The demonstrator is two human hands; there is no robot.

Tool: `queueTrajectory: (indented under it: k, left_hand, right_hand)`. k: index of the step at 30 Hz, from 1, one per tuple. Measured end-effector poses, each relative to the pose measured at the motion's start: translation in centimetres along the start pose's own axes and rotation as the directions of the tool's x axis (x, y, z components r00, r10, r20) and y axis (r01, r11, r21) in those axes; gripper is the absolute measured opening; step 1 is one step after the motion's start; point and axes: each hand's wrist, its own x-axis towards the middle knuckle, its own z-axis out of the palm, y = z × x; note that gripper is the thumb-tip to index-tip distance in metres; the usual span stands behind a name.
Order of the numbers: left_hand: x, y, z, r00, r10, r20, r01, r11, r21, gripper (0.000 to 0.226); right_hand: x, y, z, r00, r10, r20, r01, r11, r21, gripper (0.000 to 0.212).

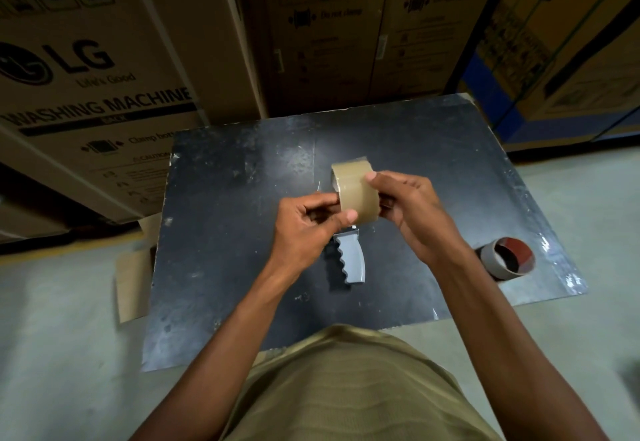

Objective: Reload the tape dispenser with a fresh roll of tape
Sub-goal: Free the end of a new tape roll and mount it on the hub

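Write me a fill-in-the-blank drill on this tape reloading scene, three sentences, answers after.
1. Both hands hold the tan tape roll above the dark ____.
2. The dispenser's grey handle lies on the table, below the ____ hand.
3. The empty core sits on the table to the ____ of the right hand.

Answers: table; left; right

Black scuffed counter (242, 198), on grey floor (62, 319). On it: grey tape dispenser (349, 262) lying flat near centre, w/ ridged handle; empty tape core (507, 257) at right edge, well apart. Cardboard scrap (133, 281) under left side.
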Motion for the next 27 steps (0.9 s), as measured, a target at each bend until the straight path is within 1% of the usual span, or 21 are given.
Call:
queueTrajectory:
  k: [3,5,7,10,12,13,14,16,17,18,19,22,25,27]
  left_hand:
    - [-0.1,-0.6,-0.2,0.997,0.062,0.039,-0.066,0.990,0.121,0.029]
    - [-0.1,-0.9,-0.3,0.996,0.057,0.062,-0.066,0.984,0.166,0.028]
    - [-0.2,-0.8,-0.1,0.999,0.004,0.054,-0.010,0.994,0.108,0.027]
    - [-0.2,-0.5,0.1,0.999,-0.035,0.000,0.035,0.999,0.002,0.017]
    - [0.0,-0.4,0.2,0.997,-0.045,-0.062,0.044,0.999,-0.019,0.005]
    - [0.1,-0.4,0.2,0.995,-0.048,-0.083,0.046,0.999,-0.023,0.007]
    - [0.2,-0.5,0.2,0.995,-0.046,-0.090,0.044,0.999,-0.023,0.012]
    - [0.2,-0.7,0.2,0.997,-0.022,-0.075,0.023,1.000,0.004,0.015]
    - [0.2,-0.8,0.2,0.998,-0.004,-0.061,0.006,1.000,0.027,0.016]
    - [0.1,-0.9,0.2,0.999,0.012,-0.050,-0.010,0.999,0.044,0.016]
    - [0.1,-1.0,0.3,0.999,0.023,-0.049,-0.020,0.998,0.058,0.017]
    - [-0.2,-1.1,0.4,0.996,0.065,-0.057,-0.059,0.993,0.103,0.017]
    - [-0.5,-1.2,0.7,0.988,0.150,-0.022,-0.143,0.973,0.182,0.019]
    - [-0.6,-1.3,0.8,0.984,0.174,-0.020,-0.165,0.960,0.225,0.021]
  right_hand:
    - [-0.1,0.1,0.1,1.000,0.019,-0.016,-0.019,1.000,-0.002,0.018]
    - [-0.2,0.3,0.0,1.000,0.023,-0.007,-0.023,0.999,-0.023,0.018]
    - [-0.4,0.5,0.0,1.000,0.009,0.026,-0.008,0.999,-0.045,0.018]
    - [-0.5,0.7,-0.1,0.998,-0.039,0.058,0.042,0.997,-0.062,0.028]
    - [-0.5,0.7,-0.1,0.998,-0.056,0.040,0.059,0.995,-0.082,0.034]
    - [-0.5,0.8,-0.2,0.998,-0.068,0.017,0.069,0.992,-0.109,0.035]
    - [-0.4,0.9,-0.2,0.997,-0.076,-0.007,0.074,0.987,-0.141,0.033]
    - [-0.3,1.1,-0.3,0.995,-0.090,-0.040,0.081,0.977,-0.196,0.016]
    - [-0.3,1.3,-0.3,0.993,-0.104,-0.053,0.091,0.973,-0.212,0.019]
    - [-0.2,1.6,-0.5,0.992,-0.112,-0.066,0.094,0.970,-0.223,0.031]
    - [-0.2,1.7,-0.5,0.991,-0.110,-0.077,0.090,0.970,-0.225,0.038]
    - [-0.4,1.7,-0.3,0.985,-0.133,-0.111,0.106,0.970,-0.218,0.045]
    - [-0.7,1.7,0.1,0.972,-0.166,-0.169,0.127,0.968,-0.216,0.050]
    - [-0.8,1.7,0.4,0.965,-0.182,-0.188,0.138,0.965,-0.224,0.053]
